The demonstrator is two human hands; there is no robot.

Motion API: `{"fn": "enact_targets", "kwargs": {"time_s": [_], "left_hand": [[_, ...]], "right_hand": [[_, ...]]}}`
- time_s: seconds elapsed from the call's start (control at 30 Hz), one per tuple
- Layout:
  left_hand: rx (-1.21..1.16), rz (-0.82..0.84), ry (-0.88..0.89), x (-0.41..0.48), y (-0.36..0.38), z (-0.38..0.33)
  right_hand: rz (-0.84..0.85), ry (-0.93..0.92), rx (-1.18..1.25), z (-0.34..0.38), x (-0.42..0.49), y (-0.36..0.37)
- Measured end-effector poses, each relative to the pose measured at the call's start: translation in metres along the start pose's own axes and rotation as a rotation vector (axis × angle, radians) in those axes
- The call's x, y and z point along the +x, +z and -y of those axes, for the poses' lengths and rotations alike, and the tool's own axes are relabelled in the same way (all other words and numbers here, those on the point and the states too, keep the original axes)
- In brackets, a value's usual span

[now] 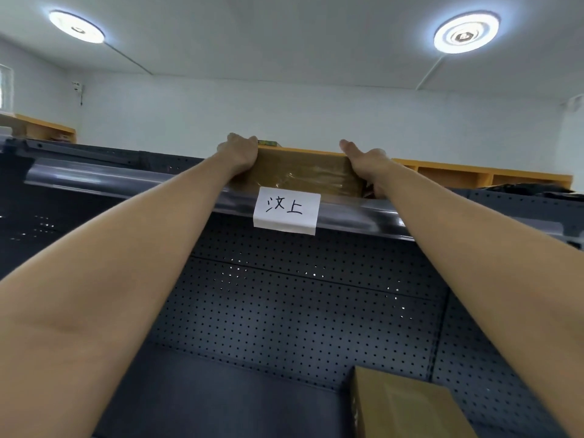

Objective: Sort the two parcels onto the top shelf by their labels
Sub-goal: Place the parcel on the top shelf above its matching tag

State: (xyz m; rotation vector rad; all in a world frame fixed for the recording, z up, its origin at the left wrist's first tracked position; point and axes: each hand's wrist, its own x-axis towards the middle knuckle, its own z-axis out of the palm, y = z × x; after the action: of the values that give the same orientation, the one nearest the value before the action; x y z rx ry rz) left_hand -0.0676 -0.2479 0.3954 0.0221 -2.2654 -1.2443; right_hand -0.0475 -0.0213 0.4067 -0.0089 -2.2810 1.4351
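at the left of the frame the left arm runs up from the lower corner to the left hand (240,153), which is curled over the left end of a brown box (300,170) and clamped on it, fingers wrapped around the top corner. the box sits in the upper middle of the frame, resting on the front lip of the top shelf (126,180), with clear tape shining across its near face. just below it, on the shelf rail, hangs a white paper label (287,210) with handwritten characters. further right, the right hand (366,164) presses flat against the right end of the box, thumb up, fingers hidden behind it. in the lower right of the frame a second box (407,406) lies on a lower shelf.

the held box looks stiff, and the two-handed hold suggests some bulk; its weight cannot be told. taped faces may be slick, so gripping the bare cardboard ends, as here, seems safest.
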Motion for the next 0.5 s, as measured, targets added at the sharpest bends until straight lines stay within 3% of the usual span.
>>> {"fn": "enact_targets", "kwargs": {"time_s": [0.2, 0.5], "left_hand": [[0.134, -0.220, 0.231, -0.021, -0.004, -0.007], [0.353, -0.271, 0.662, -0.148, 0.023, 0.015]], "right_hand": [[-0.139, -0.240, -0.262, 0.006, -0.014, -0.016], [-0.232, -0.616, -0.744, -0.059, -0.102, -0.034]]}}
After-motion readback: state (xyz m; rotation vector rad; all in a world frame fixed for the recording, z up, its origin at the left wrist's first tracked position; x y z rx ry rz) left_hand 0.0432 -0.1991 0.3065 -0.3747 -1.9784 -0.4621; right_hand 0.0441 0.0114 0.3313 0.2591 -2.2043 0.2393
